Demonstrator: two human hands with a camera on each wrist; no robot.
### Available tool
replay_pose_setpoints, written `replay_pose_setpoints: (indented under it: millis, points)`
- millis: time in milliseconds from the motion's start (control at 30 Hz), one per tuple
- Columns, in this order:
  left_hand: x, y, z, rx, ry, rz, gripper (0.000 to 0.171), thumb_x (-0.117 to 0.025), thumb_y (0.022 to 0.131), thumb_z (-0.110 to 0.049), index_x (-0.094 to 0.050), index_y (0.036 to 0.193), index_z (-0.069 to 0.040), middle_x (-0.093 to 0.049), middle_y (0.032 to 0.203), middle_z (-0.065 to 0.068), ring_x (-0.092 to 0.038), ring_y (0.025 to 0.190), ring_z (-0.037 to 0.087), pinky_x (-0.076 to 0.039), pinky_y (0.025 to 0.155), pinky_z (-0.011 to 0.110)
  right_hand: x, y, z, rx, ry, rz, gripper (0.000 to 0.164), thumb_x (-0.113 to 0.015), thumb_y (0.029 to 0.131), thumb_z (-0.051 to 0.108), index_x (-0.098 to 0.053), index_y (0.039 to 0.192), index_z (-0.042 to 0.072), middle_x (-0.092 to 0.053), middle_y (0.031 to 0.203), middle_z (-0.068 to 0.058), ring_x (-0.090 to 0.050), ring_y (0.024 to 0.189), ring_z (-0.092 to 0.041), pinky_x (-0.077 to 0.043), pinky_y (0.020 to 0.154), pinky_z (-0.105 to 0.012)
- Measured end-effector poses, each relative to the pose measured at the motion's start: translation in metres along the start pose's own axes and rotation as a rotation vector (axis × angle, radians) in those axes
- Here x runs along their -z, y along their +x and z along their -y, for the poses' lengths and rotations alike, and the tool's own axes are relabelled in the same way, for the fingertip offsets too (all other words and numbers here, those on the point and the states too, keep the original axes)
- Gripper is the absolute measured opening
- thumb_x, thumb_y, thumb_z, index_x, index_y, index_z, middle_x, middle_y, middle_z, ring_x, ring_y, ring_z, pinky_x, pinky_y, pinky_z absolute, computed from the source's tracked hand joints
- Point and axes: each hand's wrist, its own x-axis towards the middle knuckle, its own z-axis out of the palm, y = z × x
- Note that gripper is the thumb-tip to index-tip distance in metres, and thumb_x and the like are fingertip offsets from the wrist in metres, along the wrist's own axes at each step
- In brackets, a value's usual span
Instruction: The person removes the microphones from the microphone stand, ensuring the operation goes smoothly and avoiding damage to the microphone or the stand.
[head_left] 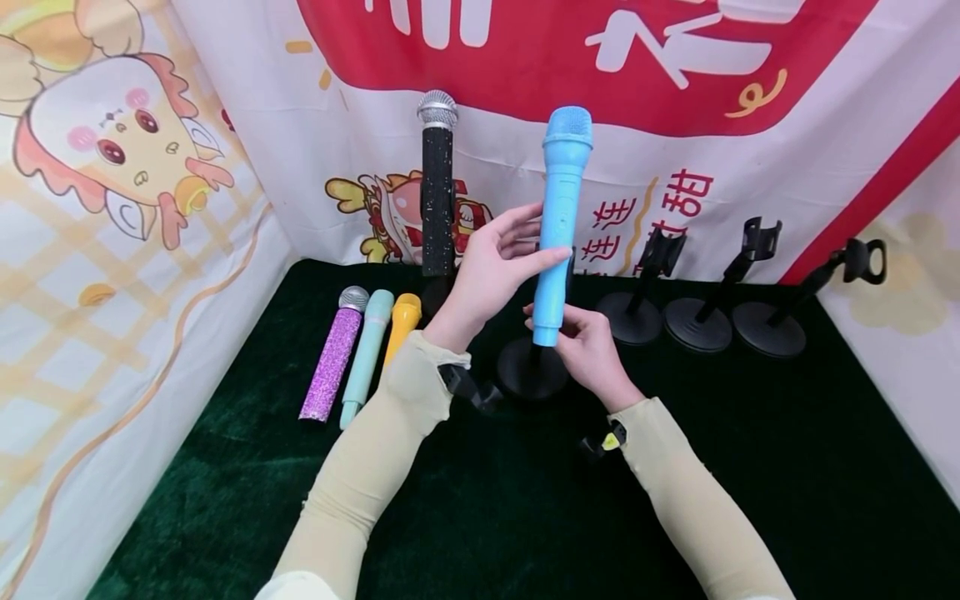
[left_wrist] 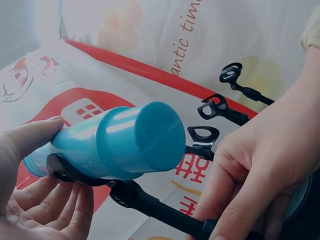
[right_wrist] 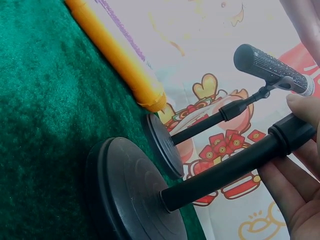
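My left hand (head_left: 491, 267) holds a light blue microphone (head_left: 562, 200) by its body, thumb across the front and fingers behind. The microphone stands nearly upright, head up. In the left wrist view its lower body lies in the black clip (left_wrist: 67, 172) of a microphone stand (right_wrist: 220, 177). My right hand (head_left: 595, 354) grips that stand's pole just under the clip, with thumb and fingers around it in the right wrist view. The stand's round base (right_wrist: 132, 195) is down on the green cloth. The microphone hides part of the stand in the head view.
A black speckled microphone (head_left: 437, 192) sits in another stand behind on the left. Purple glitter (head_left: 332, 362), mint (head_left: 367, 354) and yellow (head_left: 405, 317) microphones lie at the left. Three stands with bare clips (head_left: 633, 317) stand back right, before a printed cloth wall (head_left: 510, 150).
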Motion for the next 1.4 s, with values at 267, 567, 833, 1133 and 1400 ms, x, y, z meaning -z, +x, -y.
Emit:
replay_pose_setpoints:
  millis: [267, 567, 833, 1133, 1400]
  points:
    - [-0.002, -0.001, 0.000, -0.019, -0.022, -0.022, 0.054, -0.078, 0.091, -0.008, -0.058, 0.141, -0.003, -0.069, 0.122, 0.009, -0.067, 0.108, 0.025, -0.054, 0.095, 0.033, 0.000, 0.000, 0.001, -0.009, -0.008, 0.000, 0.025, -0.070, 0.097, 0.004, -0.071, 0.121, -0.002, -0.070, 0.120, -0.019, -0.067, 0.111, -0.028, -0.052, 0.099, -0.041]
    - [-0.002, 0.004, 0.005, -0.082, -0.039, -0.023, 0.050, -0.077, 0.091, -0.005, -0.060, 0.137, 0.001, -0.069, 0.120, 0.011, -0.068, 0.106, 0.023, -0.054, 0.096, 0.034, 0.001, 0.000, 0.001, 0.009, -0.006, 0.005, 0.023, -0.069, 0.097, 0.003, -0.072, 0.120, -0.003, -0.072, 0.116, -0.012, -0.065, 0.112, -0.037, -0.052, 0.099, -0.042]
    - [-0.003, 0.008, 0.005, -0.117, -0.011, -0.033, 0.050, -0.078, 0.091, -0.004, -0.060, 0.138, 0.002, -0.069, 0.120, 0.011, -0.068, 0.104, 0.022, -0.054, 0.095, 0.034, 0.001, 0.000, 0.002, 0.031, -0.032, 0.000, 0.022, -0.070, 0.097, 0.002, -0.072, 0.118, -0.003, -0.072, 0.114, -0.014, -0.065, 0.110, -0.044, -0.053, 0.097, -0.036]
    - [-0.003, 0.011, 0.003, -0.131, 0.004, -0.026, 0.051, -0.076, 0.092, -0.003, -0.060, 0.139, 0.002, -0.069, 0.121, 0.012, -0.069, 0.102, 0.023, -0.055, 0.093, 0.035, -0.001, 0.001, 0.001, 0.050, -0.043, 0.000, 0.022, -0.069, 0.097, 0.002, -0.072, 0.118, -0.004, -0.072, 0.116, -0.018, -0.066, 0.111, -0.039, -0.054, 0.096, -0.037]
    - [-0.003, 0.015, 0.001, -0.130, -0.006, -0.030, 0.051, -0.076, 0.092, -0.004, -0.059, 0.140, 0.002, -0.069, 0.120, 0.013, -0.069, 0.100, 0.023, -0.056, 0.092, 0.035, -0.002, 0.002, 0.001, 0.043, -0.037, -0.011, 0.021, -0.069, 0.096, 0.000, -0.072, 0.117, -0.006, -0.070, 0.116, -0.024, -0.065, 0.113, -0.038, -0.053, 0.096, -0.033]
